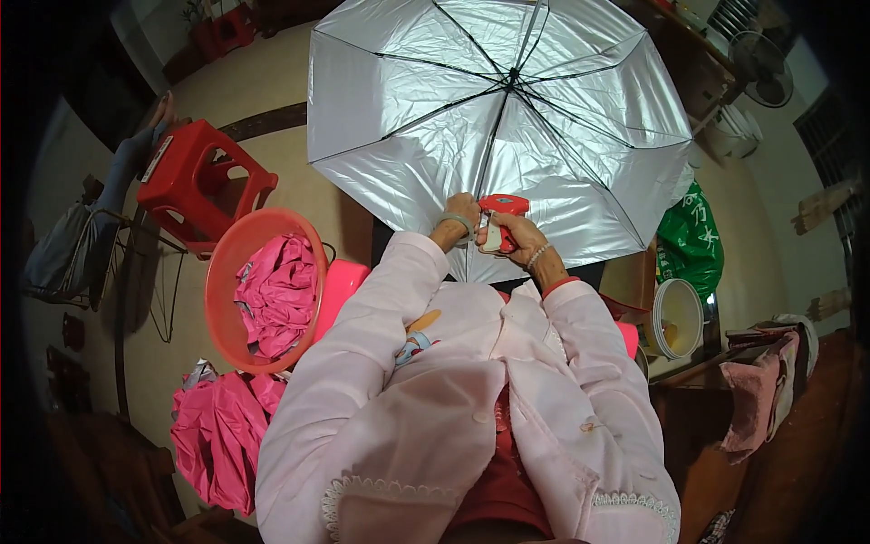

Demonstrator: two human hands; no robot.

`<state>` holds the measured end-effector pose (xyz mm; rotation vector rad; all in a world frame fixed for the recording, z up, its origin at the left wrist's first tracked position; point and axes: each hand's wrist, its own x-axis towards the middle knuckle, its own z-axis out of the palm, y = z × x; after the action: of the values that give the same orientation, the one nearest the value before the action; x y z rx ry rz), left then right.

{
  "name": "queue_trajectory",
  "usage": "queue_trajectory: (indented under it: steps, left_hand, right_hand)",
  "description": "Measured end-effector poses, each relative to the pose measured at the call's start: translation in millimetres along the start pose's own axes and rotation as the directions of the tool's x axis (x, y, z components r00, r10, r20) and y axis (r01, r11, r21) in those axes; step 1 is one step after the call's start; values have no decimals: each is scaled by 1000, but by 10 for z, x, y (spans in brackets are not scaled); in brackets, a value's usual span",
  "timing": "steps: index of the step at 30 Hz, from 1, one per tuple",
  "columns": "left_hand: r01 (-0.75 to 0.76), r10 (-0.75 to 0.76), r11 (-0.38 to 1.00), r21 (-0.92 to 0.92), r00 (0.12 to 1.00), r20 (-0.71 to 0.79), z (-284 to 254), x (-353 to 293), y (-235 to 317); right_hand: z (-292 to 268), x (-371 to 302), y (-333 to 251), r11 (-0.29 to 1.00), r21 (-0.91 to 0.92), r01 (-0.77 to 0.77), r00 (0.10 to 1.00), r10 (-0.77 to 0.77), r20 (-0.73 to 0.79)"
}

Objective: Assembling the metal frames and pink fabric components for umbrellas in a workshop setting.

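Observation:
An open umbrella (pixel 580 118) lies spread in front of me, its silvery inner side and dark ribs facing up. Its shaft runs down toward my hands. My left hand (pixel 460 213), with a bangle on the wrist, is closed around the lower end of the shaft, near the canopy's close edge. Just beside it, my right hand (pixel 519 236) grips a red and white hand tool (pixel 504 204); its exact kind does not show. Both hands nearly touch. The fingertips of my left hand are partly hidden.
At left stand a red plastic stool (pixel 195 172) and an orange-red basin (pixel 217 295) with pink fabric (pixel 276 299). More pink fabric (pixel 217 435) lies below it. At right are a green bag (pixel 693 240), white buckets (pixel 680 317) and a fan (pixel 759 68). Another person's leg (pixel 122 181) extends at far left.

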<state>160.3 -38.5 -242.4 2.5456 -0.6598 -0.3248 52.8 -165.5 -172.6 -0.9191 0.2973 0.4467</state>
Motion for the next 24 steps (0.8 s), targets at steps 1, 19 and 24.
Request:
queue_trajectory:
  steps: [1,19,24]
  left_hand:
    - [10,-10,1000,-26,1000,-7,6,-3,-16]
    - [90,-150,852,-516,986,-76,-114,-96,121]
    - [95,-144,869,-486,987,-66,-62,-79,73]
  right_hand:
    - [3,2,0,1000,0,-1,1000,1,2]
    - [49,-66,-35,1000,-4,-7,1000,7,-1]
    - [53,-72,-33,1000,15,-2,1000,1,22]
